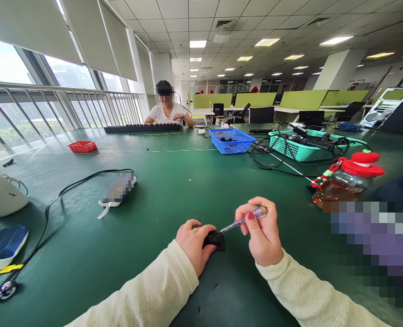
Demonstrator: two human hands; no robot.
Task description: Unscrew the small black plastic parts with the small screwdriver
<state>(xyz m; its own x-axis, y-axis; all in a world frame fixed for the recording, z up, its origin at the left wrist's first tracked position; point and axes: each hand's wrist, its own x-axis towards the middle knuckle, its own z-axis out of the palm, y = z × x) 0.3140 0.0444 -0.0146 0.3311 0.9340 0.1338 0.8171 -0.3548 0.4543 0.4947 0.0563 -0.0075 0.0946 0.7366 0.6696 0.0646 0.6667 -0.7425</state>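
Observation:
My left hand [195, 244] is closed around a small black part [215, 240] and holds it down on the green tabletop [160, 190]. The part's exact kind is not clear; much of it is under my fingers. In my right hand [261, 231] is a screwdriver [244, 219] with a clear, purplish handle, gripped between thumb and fingers. Its shaft slants down to the left, and the tip meets the top of the black part or lies right beside it.
A blue basket [233, 147] holds small dark pieces. Black cables spill from a green basket [303, 152]. Right of my hand stands a red-lidded bottle [344, 184]. A phone-like device [118, 188] with a cord lies left. Across the table sits a person [167, 113] behind a black keyboard [142, 128].

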